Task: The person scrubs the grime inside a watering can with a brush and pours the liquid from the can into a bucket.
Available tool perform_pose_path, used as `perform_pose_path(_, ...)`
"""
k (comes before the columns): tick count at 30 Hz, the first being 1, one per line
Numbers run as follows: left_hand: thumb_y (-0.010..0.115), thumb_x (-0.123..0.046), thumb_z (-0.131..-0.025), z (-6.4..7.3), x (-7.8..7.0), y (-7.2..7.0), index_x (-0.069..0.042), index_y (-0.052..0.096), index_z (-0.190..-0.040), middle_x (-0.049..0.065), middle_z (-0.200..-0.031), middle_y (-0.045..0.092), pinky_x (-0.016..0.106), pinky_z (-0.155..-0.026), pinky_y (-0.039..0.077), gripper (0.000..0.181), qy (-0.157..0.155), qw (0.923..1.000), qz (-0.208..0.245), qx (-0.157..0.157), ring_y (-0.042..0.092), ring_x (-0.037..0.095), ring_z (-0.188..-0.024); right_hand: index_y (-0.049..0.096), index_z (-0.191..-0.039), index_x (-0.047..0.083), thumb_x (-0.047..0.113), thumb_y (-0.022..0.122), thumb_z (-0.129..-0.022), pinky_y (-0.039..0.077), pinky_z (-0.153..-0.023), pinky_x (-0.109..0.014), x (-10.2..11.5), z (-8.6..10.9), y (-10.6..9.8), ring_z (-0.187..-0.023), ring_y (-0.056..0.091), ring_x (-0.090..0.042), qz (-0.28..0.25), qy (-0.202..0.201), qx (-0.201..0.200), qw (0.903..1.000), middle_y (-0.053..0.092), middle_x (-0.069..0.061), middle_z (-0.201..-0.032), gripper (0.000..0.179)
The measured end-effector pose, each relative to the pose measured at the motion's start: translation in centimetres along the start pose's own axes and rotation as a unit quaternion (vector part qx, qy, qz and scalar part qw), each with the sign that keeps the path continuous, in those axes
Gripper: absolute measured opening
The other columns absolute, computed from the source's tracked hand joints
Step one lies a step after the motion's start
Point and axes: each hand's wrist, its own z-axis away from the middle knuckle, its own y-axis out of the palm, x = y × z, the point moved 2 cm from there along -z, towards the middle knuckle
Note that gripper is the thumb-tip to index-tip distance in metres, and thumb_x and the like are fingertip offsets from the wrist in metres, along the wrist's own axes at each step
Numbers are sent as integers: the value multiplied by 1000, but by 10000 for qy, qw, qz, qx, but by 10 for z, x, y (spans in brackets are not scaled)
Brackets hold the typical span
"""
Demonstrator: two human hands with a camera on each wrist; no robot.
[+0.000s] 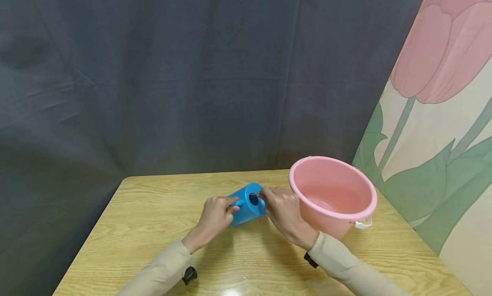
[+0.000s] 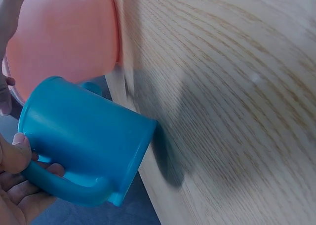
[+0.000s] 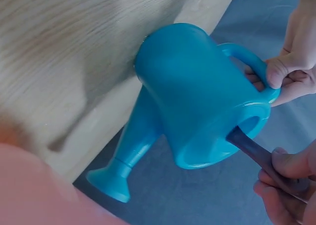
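Observation:
My left hand [image 1: 216, 215] grips the handle of a blue watering can [image 2: 89, 136], its fingers curled round the handle's upper end. The can is tilted, its round top opening turned toward me, and its base edge is close to the tabletop. In the right wrist view the spout with its flared rose [image 3: 109, 181] points away from the handle. My right hand [image 1: 283, 208] pinches a slim dark brown utensil [image 3: 256, 153] between thumb and fingers. The utensil's far end goes into the can's opening, where it is hidden, so I cannot tell its kind.
A large pink bucket [image 1: 332, 217] with a white handle fitting [image 1: 363, 223] stands just right of my right hand. Both hands work over a wood-grain table [image 1: 153, 219]. Behind it hangs a dark curtain [image 1: 192, 82]; a wall with painted tulips [image 1: 438, 52] rises at the right.

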Motion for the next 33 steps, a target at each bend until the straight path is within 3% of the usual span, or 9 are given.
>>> perform_pose_path(8,76,-6,-86,-1,1,1,-3,77,-104,10,-85,75,26,-61,53,18,22,10000,5,-21,65,10,-60,65,-79,12,7,83,-79,47,-44,-31,-3,4,16,-53,60,-19,-64,168,383,9991,63,0,-63,19)
perform_pose_path(15,77,-4,-84,-1,2,3,-1,77,-102,10,-86,75,28,-62,55,19,132,9998,-115,-77,67,11,-63,61,-77,13,12,83,-81,43,-42,-31,-3,6,25,-50,57,-20,93,245,533,9982,57,0,-59,22)
perform_pose_path(21,77,-4,-84,1,3,2,-2,77,-102,9,-83,75,26,-59,52,19,74,9999,-145,-25,63,9,-58,60,-77,13,12,82,-82,45,-42,-32,-2,5,25,-50,57,-20,61,255,627,9977,58,0,-60,23)
perform_pose_path(26,76,-5,-85,0,2,2,0,76,-105,12,-89,75,31,-63,56,21,100,9998,-173,-8,68,16,-64,63,-82,12,8,82,-82,49,-46,-33,-4,5,22,-55,61,-20,-76,282,728,9969,63,-1,-67,19)
perform_pose_path(33,77,-3,-83,-2,2,1,2,76,-104,14,-90,75,36,-65,58,22,96,9998,-154,-47,71,21,-69,65,-85,14,14,80,-84,52,-48,-34,-7,4,14,-60,63,-19,-126,138,488,9986,67,0,-70,16)
